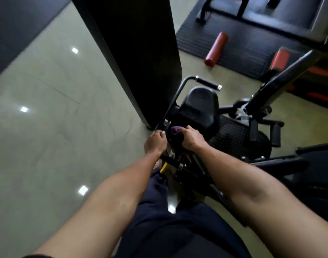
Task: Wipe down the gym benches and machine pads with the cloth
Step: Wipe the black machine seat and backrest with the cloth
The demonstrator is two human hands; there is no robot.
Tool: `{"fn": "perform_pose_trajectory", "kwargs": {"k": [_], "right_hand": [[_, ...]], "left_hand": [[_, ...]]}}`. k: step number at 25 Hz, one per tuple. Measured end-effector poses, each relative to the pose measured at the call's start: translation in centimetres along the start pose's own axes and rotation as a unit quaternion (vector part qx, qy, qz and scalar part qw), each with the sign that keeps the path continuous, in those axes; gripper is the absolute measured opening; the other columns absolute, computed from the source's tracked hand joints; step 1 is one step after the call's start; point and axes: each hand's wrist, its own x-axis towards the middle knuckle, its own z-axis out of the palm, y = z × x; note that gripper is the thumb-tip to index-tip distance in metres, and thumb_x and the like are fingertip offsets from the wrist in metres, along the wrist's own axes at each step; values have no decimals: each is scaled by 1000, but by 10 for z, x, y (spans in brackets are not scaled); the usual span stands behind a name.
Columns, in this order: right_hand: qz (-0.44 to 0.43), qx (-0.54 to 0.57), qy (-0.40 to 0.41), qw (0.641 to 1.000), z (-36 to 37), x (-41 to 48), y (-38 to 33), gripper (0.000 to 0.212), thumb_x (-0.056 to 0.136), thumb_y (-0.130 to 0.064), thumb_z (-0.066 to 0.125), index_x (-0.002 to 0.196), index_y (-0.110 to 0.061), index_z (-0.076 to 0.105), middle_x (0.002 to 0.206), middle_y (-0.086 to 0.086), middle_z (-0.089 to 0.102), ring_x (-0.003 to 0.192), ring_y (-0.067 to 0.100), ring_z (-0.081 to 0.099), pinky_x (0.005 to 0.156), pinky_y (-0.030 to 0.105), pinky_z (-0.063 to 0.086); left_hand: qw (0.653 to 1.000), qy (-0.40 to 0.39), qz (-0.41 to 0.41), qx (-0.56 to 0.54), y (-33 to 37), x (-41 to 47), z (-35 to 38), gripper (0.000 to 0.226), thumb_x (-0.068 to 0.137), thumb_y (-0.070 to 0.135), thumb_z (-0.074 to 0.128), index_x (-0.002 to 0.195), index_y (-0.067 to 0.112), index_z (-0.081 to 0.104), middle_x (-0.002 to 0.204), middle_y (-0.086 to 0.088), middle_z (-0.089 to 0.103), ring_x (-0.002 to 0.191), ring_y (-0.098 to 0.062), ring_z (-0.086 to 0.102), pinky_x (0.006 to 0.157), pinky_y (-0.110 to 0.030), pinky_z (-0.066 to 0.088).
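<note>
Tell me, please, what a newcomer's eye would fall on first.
Two forearms reach down the middle, the right hand gripping a purple cloth by the black seat pad, the left hand on the frame beside it. A red roller lies on the dark mat, upper right.

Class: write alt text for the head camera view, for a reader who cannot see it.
A person's right hand holds a purple cloth at the near end of a gym machine's black seat pad, while the left hand grips the machine frame beside it. A red foam roller lies on a black mat beyond.
</note>
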Motion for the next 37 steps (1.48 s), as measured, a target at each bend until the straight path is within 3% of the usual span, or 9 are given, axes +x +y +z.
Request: {"fn": "perform_pose_trajectory", "kwargs": {"k": [4, 9, 18, 26, 30, 34, 37], "right_hand": [[-37, 25, 32, 999, -43, -32, -18, 63, 81, -17, 55, 134, -51, 47, 119, 1, 52, 118, 35, 58, 96, 45, 52], [-87, 34, 82, 992, -107, -70, -51, 59, 86, -17, 57, 137, -46, 51, 131, 6, 53, 126, 31, 55, 100, 37, 45], [-144, 108, 218, 959, -218, -112, -137, 59, 82, -18, 60, 137, -36, 50, 129, 7, 52, 121, 37, 55, 95, 40, 46], [-207, 222, 351, 886, -286, -129, -229, 51, 85, -18, 60, 133, -28, 49, 132, 7, 51, 115, 38, 57, 86, 40, 45], [-210, 275, 416, 841, -307, -121, -272, 40, 88, -21, 61, 127, -26, 53, 132, 5, 47, 113, 38, 58, 82, 36, 40], [-194, 295, 459, 815, -319, -94, -305, 33, 88, -22, 59, 121, -26, 57, 133, 6, 40, 113, 39, 56, 85, 42, 48], [-205, 353, 531, 743, -326, -75, -321, 38, 86, -19, 64, 123, -24, 56, 131, 3, 51, 116, 32, 56, 91, 37, 45]], "left_hand": [[997, 69, 14, -15, 21, -28, -45, 37, 104, 33, 35, 114, 15, 66, 125, -14, 64, 113, -35, 59, 87, -39, 47], [991, 127, 44, -14, 51, -59, -105, 37, 102, 37, 35, 106, 16, 66, 117, -11, 67, 107, -34, 62, 85, -39, 50], [966, 243, 87, -2, 84, -92, -243, 37, 103, 41, 37, 107, 19, 66, 118, -10, 66, 108, -34, 61, 85, -37, 44], [906, 390, 163, -30, 105, -101, -371, 36, 103, 35, 39, 126, 20, 63, 131, -8, 63, 116, -33, 60, 93, -39, 46], [897, 380, 221, -37, 125, -77, -409, 39, 104, 34, 42, 136, 19, 58, 141, -6, 58, 127, -28, 54, 100, -38, 43], [900, 345, 265, -43, 141, -37, -429, 39, 106, 32, 36, 136, 17, 56, 141, -8, 57, 127, -29, 53, 102, -40, 44], [898, 309, 306, -64, 144, -3, -437, 41, 108, 33, 33, 139, 18, 55, 146, -4, 54, 132, -26, 51, 107, -38, 41]]}}
